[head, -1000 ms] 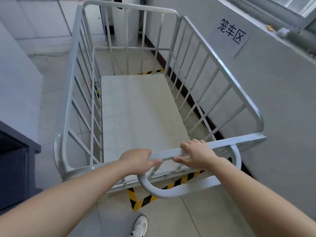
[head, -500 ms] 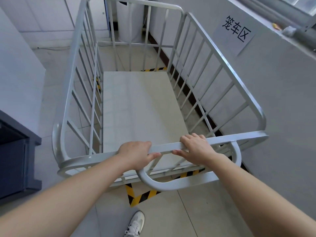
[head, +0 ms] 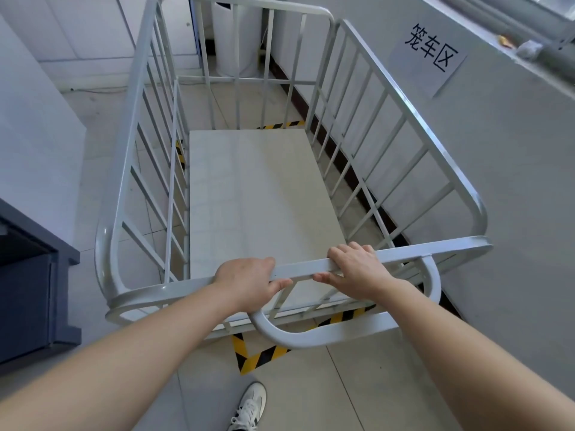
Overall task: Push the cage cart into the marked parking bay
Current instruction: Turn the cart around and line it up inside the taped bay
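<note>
The pale grey cage cart [head: 410,119] with barred sides and a bare flat deck stands in front of me, beside the right-hand wall. My left hand [head: 245,283] grips its near top rail, fingers curled over and thumb under. My right hand [head: 357,269] grips the same rail a little further right. Black-and-yellow floor tape [head: 264,356] marks the bay: one corner shows under the cart's handle loop, another strip [head: 283,125] lies just past the deck's far end, and a bit shows through the left bars.
A paper sign [head: 429,51] is stuck on the right wall, which runs close along the cart. A dark blue cabinet [head: 34,293] stands at my left. A white cylinder [head: 239,45] stands beyond the cart's far end. My white shoe [head: 249,405] is below.
The cart has rolled forward a little over the taped outline, and the view has followed. Both hands keep the same hold on the rail.
</note>
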`<state>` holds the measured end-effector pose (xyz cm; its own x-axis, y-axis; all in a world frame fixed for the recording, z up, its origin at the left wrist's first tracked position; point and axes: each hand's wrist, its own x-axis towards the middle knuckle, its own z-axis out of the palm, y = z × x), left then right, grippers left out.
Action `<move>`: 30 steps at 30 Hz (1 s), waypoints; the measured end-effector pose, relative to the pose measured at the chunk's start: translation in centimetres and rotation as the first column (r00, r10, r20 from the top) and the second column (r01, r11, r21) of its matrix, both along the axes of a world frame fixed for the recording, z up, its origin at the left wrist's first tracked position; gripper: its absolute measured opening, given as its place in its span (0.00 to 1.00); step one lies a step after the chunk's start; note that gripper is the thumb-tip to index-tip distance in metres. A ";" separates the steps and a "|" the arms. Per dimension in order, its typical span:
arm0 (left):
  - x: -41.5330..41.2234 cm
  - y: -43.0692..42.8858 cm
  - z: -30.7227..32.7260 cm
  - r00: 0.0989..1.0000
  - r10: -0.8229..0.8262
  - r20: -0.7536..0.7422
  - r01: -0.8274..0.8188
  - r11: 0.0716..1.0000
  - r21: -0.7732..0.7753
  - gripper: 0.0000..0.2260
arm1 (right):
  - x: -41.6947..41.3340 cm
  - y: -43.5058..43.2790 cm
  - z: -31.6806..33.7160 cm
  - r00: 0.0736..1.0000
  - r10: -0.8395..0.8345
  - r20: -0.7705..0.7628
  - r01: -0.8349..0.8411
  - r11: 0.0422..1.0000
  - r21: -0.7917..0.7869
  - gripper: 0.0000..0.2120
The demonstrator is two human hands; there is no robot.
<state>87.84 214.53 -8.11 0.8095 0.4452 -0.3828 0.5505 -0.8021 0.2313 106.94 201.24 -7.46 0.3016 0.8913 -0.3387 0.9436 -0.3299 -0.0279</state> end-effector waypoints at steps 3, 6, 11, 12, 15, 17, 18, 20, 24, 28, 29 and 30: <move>0.1 0.1 0.2 1.000 0.000 -0.014 -0.001 1.000 -0.005 0.20 | 0.0 0.3 0.0 1.000 -0.012 -0.004 0.012 1.000 -0.026 0.30; -0.1 -0.4 0.2 1.000 0.008 -0.015 -0.007 1.000 0.015 0.20 | -0.3 0.0 -0.1 0.999 -0.035 -0.002 0.035 0.999 -0.024 0.25; -0.5 -0.8 -0.1 1.000 0.010 -0.014 -0.009 0.999 0.044 0.20 | -0.6 -0.6 -0.5 0.999 -0.035 0.010 0.035 0.999 0.000 0.24; -0.4 -0.7 -0.1 1.000 0.007 -0.013 -0.007 0.999 0.041 0.20 | -0.5 -0.5 -0.5 0.999 -0.031 0.012 0.031 1.000 0.000 0.24; -0.1 -0.2 0.0 1.000 0.003 -0.014 -0.003 1.000 0.028 0.20 | 0.0 -0.1 -0.4 1.000 -0.027 -0.001 0.027 1.000 -0.007 0.24; 0.1 -0.1 0.1 1.000 0.003 -0.017 -0.002 1.000 0.028 0.20 | 0.1 0.1 -0.3 0.999 -0.035 -0.015 0.035 0.999 -0.017 0.25; 0.1 -0.1 0.1 1.000 0.005 -0.016 -0.005 1.000 0.027 0.20 | 0.0 0.2 -0.2 0.999 -0.038 -0.015 0.038 0.999 -0.025 0.25; 0.0 -0.2 0.0 1.000 0.014 -0.007 -0.014 1.000 0.024 0.21 | -0.2 0.2 -0.1 0.999 -0.049 -0.012 0.048 0.998 -0.047 0.25; -0.2 -0.6 0.2 0.999 0.033 -0.006 -0.033 0.999 0.022 0.21 | -0.8 -0.1 0.5 0.996 -0.093 -0.012 0.091 0.991 -0.093 0.27; -0.2 -1.0 0.5 0.998 0.053 -0.034 -0.051 0.998 0.048 0.21 | -2.2 -0.6 0.6 0.988 -0.152 0.006 0.152 0.987 -0.060 0.35; -0.2 -1.0 0.6 0.998 0.055 -0.036 -0.052 0.997 0.060 0.21 | -2.6 -0.9 0.6 0.986 -0.168 -0.015 0.167 0.985 -0.045 0.36; -0.2 -1.1 0.7 0.998 0.056 -0.035 -0.054 0.995 0.078 0.21 | -3.0 -1.4 0.7 0.983 -0.181 -0.041 0.180 0.983 -0.030 0.35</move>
<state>87.63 213.44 -7.41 0.7688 0.5181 -0.3748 0.6014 -0.7851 0.1484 103.96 199.83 -6.78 0.4413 0.8144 -0.3770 0.8667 -0.4957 -0.0563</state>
